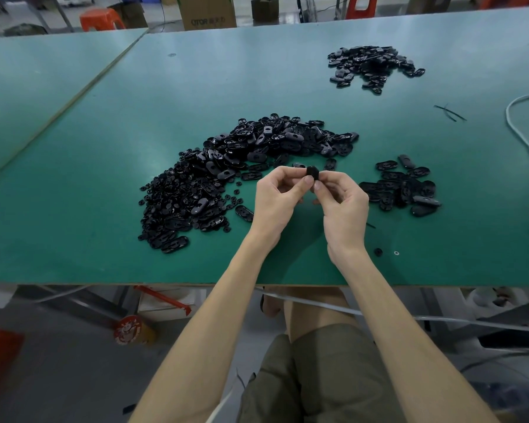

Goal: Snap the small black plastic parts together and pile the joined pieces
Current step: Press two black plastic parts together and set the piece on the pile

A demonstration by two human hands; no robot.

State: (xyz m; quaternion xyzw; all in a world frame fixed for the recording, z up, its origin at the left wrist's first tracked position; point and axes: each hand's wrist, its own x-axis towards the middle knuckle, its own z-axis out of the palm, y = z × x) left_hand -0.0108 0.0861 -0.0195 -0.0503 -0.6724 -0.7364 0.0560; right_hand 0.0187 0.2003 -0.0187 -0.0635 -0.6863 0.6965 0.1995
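Note:
A small black plastic part (313,173) is held above the green table (74,184), pinched between the fingertips of my left hand (275,198) and my right hand (344,206). Both thumbs press on its near side. A large pile of loose black oval shells and small round pieces (226,175) spreads to the left and behind my hands. A smaller heap of black oval pieces (405,187) lies just right of my right hand. Whether the held part is one piece or two is hidden by my fingers.
Another heap of black parts (373,67) sits far back on the right. A white cable (519,129) runs along the right side. Thin black strips (449,112) lie near it. One small round piece (378,251) rests near the front edge. Boxes and stools stand beyond the table.

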